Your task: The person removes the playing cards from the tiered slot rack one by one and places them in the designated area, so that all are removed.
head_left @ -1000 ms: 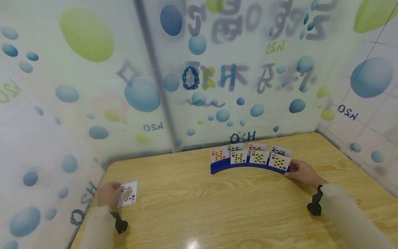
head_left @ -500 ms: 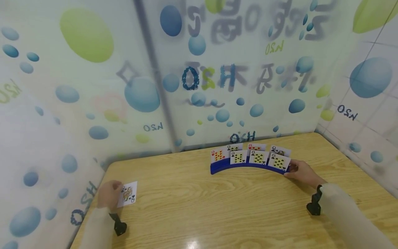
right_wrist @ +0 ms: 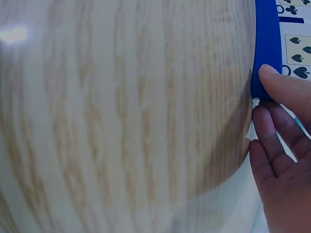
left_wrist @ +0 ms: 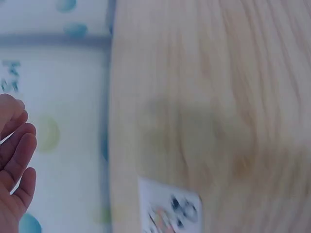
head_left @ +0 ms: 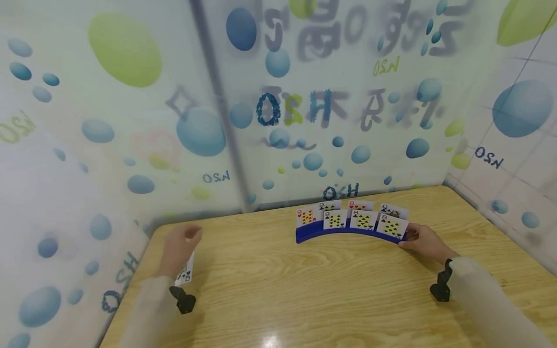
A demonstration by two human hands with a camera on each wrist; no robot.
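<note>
My left hand (head_left: 178, 249) hovers over the left part of the table, its fingers loosely curled with nothing visible between them. Below it a face card (head_left: 185, 272) lies face up on the wood, partly covered by the hand in the head view. At the back right stands a curved blue card holder (head_left: 310, 233). Two rows of playing cards (head_left: 335, 220) stand upright in it, nines and eights among them. My right hand (head_left: 426, 241) grips the holder's right end; in the right wrist view the thumb (right_wrist: 272, 77) presses its front side.
The wooden table (head_left: 270, 290) runs back to a pale curtain (head_left: 278, 159) printed with blue and green drops. More of this sheeting closes off the left and right sides. Light glares off the table near its front.
My left hand has let go of the face card, risen and moved forward and to the right. The card stays where it was. My right hand and the holder have not moved.
</note>
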